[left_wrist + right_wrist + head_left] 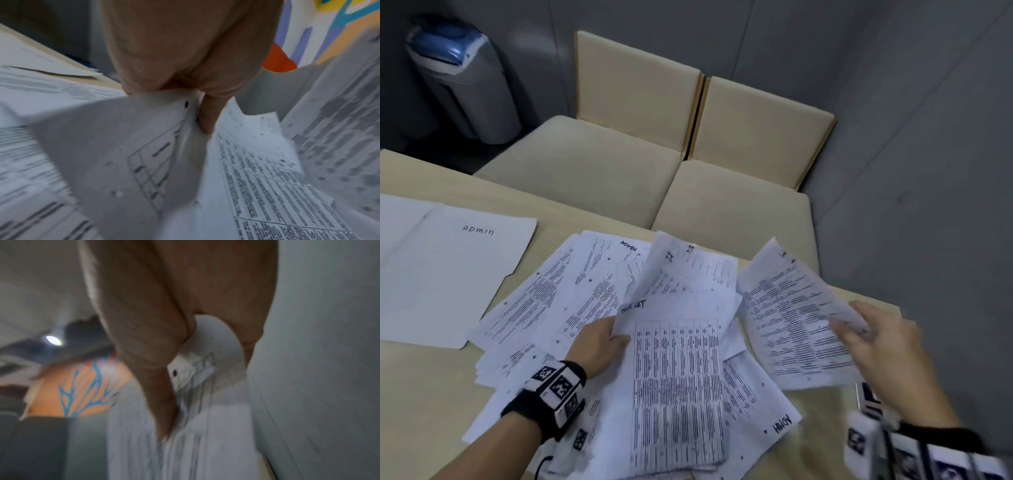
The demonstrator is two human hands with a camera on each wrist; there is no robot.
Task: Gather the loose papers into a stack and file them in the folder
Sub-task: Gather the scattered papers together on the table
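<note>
Several printed papers (571, 301) lie fanned out over the middle of the tan table (421, 394). My left hand (602, 342) pinches the left edge of a table-printed sheet (678, 383) that lies on top of the pile; the left wrist view shows my thumb (207, 116) on the same sheet (257, 178). Off to the right, my right hand (873, 339) holds a text sheet (791, 325) by its right edge, lifted off the table; that sheet (197, 373) sits between its fingers. A white folder (448, 274) marked ADMIN lies open at the left.
Two beige upholstered chairs (592, 161) stand just beyond the table's far edge. A grey bin with a blue lid (465, 78) stands in the far left corner. Grey walls (911, 154) close in on the right.
</note>
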